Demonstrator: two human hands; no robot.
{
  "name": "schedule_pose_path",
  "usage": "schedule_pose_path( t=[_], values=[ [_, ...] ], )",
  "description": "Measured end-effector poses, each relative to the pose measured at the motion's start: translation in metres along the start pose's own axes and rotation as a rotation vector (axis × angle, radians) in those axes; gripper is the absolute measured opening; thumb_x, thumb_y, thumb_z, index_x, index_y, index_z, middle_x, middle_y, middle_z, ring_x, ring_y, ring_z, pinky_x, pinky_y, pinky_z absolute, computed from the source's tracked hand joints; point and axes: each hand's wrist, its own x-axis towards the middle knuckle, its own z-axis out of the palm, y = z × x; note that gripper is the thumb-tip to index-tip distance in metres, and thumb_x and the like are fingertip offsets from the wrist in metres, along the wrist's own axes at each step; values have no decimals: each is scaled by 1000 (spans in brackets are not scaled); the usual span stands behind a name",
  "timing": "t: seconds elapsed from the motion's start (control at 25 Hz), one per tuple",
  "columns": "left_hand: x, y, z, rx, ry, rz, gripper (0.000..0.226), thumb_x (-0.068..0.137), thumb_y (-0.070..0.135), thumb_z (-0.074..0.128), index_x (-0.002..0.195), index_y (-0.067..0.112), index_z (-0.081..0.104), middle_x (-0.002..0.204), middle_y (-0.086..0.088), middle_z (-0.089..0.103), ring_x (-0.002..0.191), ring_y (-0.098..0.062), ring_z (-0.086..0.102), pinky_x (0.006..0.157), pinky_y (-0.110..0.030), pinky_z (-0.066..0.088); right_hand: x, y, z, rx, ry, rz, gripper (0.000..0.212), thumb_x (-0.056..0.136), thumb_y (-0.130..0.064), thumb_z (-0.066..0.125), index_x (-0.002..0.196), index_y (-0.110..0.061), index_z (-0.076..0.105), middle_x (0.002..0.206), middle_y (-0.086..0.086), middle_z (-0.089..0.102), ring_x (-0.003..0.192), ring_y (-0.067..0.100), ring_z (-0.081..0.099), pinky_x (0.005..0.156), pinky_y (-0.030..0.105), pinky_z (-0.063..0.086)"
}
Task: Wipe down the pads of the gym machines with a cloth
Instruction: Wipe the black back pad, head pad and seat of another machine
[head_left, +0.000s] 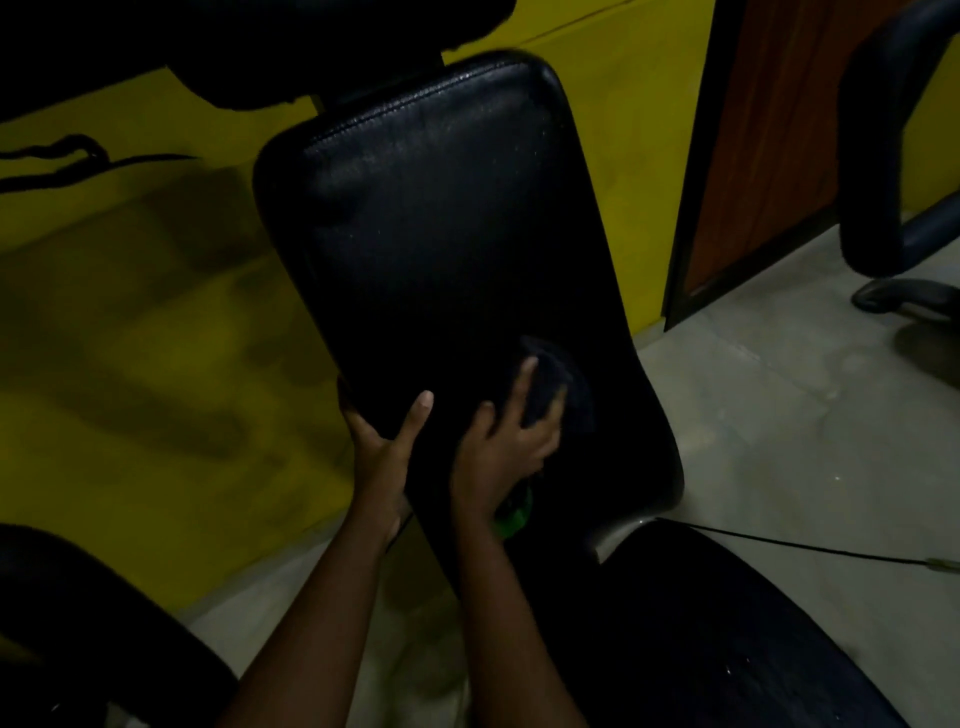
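The right hand (511, 434) pressed a dark cloth (563, 389) on the back pad (441, 223); beside it the left hand (384, 436) gripped the pad's edge (cloth might slip if pressure eased).

We see our two forearms reaching up from the bottom edge, both bare with no sleeve in sight. Our left hand (384, 441) wears no glove, ring or watch that we can make out, and its thumbnail shows pale and trimmed short. Our right hand (504, 441) is bare too. The dim light hides any finer marks on us.
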Motion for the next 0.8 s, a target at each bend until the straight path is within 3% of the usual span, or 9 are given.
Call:
schedule_pose_path(
  t=[0.08,0.2,0.36,0.44,0.6,0.68,0.8],
  values=[
    [1,-16,-3,12,2,17,96,75,34,75,149,22,15,145,6,35,127,-9,43,80,-7,49,-31,6,5,-52,-88,-238,62,84,-36,41,143,-42,23,151,8,20,129,31,24,99,50,33],
    [-3,-38,-9,55,-12,6,107,59,54,75,147,24,21,147,2,39,130,-14,45,102,-36,46,-32,58,10,-79,-49,-350,60,82,-31,41,139,-42,23,147,4,20,126,29,26,99,47,34],
    [-11,-62,-15,94,-79,-29,106,59,44,78,146,23,21,145,1,40,129,-14,45,104,-41,45,-25,108,16,-25,95,-18,56,80,-26,38,135,-25,47,146,16,33,121,34,34,99,47,35],
    [-13,-71,-17,97,-93,-39,104,64,30,83,146,23,20,145,1,40,129,-14,45,102,-38,47,-25,141,11,1,129,176,54,84,-25,37,137,-18,44,146,22,31,124,42,35,104,41,27],
    [-17,-73,-13,114,-86,-25,97,72,6,76,147,19,15,143,1,38,126,-13,44,92,-19,50,-20,168,-7,113,94,491,50,96,-12,40,144,-18,29,148,26,20,129,45,28,106,35,20],
    [-18,-76,-12,127,-70,-32,99,70,6,78,146,18,16,144,-1,37,127,-13,44,97,-26,48,-43,136,-4,97,70,352,53,89,-12,41,142,-17,34,147,27,24,127,44,30,105,35,22],
    [-21,-80,-8,159,4,-23,99,67,8,81,143,17,18,141,-1,37,124,-12,45,97,-23,48,-107,94,-2,45,-84,-96,59,81,-21,38,139,-35,37,148,12,27,128,28,27,103,33,23]
  ],
)
